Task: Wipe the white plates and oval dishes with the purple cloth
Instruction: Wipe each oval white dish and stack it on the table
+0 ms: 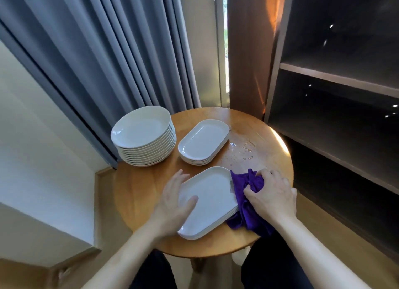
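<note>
View from above of a round wooden table in the centre of the frame. A tall stack of round white plates stands at the table's upper-left edge. Just to its right, at upper centre, lies a low stack of white oval dishes. A second low stack of white oval dishes lies at the lower centre, set diagonally, its lower end near the table's front edge.

The left hand lies flat on the left rim of this nearer stack. Its fingers are straight and spread, and the thumb rests on the inner surface of the top dish. The right hand clutches a bunched purple cloth, its fingers curled into the fabric. The cloth touches the right rim of the top dish of the nearer stack, and its loose end trails down to the table's lower-right edge.

Droplets of water glisten on the wood to the right of the farther oval stack. Grey pleated curtains fill the upper left of the frame. A dark shelf unit fills the right.
</note>
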Tool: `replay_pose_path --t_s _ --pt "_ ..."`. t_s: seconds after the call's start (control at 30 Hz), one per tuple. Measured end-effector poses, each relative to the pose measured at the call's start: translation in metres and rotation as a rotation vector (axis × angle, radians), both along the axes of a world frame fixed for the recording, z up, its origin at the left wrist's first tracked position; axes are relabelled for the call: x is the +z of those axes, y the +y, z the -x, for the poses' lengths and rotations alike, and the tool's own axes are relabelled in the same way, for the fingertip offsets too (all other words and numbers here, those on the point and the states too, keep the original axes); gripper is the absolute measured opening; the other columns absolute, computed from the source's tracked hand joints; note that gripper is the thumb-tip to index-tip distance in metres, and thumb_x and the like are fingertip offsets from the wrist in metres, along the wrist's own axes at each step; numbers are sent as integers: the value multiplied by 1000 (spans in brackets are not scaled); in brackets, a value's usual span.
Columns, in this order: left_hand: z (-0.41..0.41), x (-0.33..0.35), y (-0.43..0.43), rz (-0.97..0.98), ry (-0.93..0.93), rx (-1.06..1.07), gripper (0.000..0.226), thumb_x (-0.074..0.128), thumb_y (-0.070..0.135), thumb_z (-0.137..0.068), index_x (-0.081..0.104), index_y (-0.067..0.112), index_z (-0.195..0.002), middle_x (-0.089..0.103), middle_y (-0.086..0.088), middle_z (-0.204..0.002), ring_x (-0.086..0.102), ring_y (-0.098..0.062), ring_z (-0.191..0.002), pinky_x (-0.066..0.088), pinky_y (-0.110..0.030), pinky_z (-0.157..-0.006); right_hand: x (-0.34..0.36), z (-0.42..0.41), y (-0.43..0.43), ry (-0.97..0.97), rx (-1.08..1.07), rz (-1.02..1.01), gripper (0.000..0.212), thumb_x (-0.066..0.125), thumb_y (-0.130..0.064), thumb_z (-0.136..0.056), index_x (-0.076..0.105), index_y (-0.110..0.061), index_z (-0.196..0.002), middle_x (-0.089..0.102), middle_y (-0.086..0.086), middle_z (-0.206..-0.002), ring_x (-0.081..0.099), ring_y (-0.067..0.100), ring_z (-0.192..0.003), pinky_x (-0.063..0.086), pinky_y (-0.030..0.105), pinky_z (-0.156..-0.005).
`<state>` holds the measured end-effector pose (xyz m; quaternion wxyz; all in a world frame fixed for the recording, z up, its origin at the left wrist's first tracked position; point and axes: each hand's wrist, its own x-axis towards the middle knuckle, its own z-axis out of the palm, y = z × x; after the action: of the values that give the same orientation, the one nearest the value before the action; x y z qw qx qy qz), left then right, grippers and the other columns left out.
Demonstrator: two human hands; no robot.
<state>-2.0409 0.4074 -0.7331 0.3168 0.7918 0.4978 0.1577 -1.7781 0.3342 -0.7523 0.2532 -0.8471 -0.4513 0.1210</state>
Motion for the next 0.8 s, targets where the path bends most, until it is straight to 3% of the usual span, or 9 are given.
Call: replay_pose_path --t_s 0.07,0.17,0.33,0.47,0.57,0.67,0.73,0.8 --pt "19 -9 -22 42 56 -22 100 47 90 -73 15 45 -157 -2 30 -165 0 6 -151 9 -31 -125 1 1 2 -9 5 20 48 59 -59 -86 57 -30 -124 56 -4 -120 51 24 -113 41 47 -97" --pt "40 -16 -39 34 62 -10 116 51 97 -65 -1 52 -157 -15 37 -163 -9 9 -152 7 -31 -125 1 4 1 -10 7 35 47 60 -59 -86 59 -29 -122 55 -4 -113 52 24 -109 44 48 -97" --pt "62 -23 -46 79 -8 16 122 64 94 -61 -8 58 -154 -13 46 -157 -3 17 -148 12 -31 -127 10 6 2 39 52 65 35 66 -54 -87 61 -33 -114 56 -5 -111 53 21 -104 47 50 -97" --pt "63 -24 -41 45 5 -10 116 60 97 -60 -9 66 -148 -11 49 -155 1 18 -144 12 -27 -123 21 18 -8 240 70 11 19 72 -41 -86 63 -38 -102 60 -6 -117 56 17 -100 52 39 -83" --pt "63 -27 -39 44 8 -20 125 59 97 -60 -8 55 -156 -12 45 -157 2 13 -147 12 -29 -124 27 30 -16 160 110 -47 22 74 -38 -85 63 -37 -105 59 -9 -115 55 16 -102 46 33 -78" --pt "62 -29 -38 42 9 -17 127 58 97 -59 -9 53 -157 -13 48 -154 6 10 -148 14 -30 -123 47 39 -16 80 140 -250 25 72 -38 -82 65 -33 -105 62 -11 -107 58 14 -98 50 33 -78" --pt "63 -31 -36 44 8 -6 127 58 97 -58 -10 53 -156 -13 45 -155 8 5 -150 16 -32 -123 56 50 -13 -18 163 -379 29 71 -40 -81 64 -31 -108 61 -11 -110 57 13 -100 52 34 -82" --pt "63 -33 -35 39 7 -3 127 60 95 -59 -9 52 -157 -10 39 -160 9 0 -153 15 -33 -124 54 59 -8 -146 219 -317 38 72 -45 -84 63 -29 -117 60 -7 -121 55 17 -111 51 41 -92"
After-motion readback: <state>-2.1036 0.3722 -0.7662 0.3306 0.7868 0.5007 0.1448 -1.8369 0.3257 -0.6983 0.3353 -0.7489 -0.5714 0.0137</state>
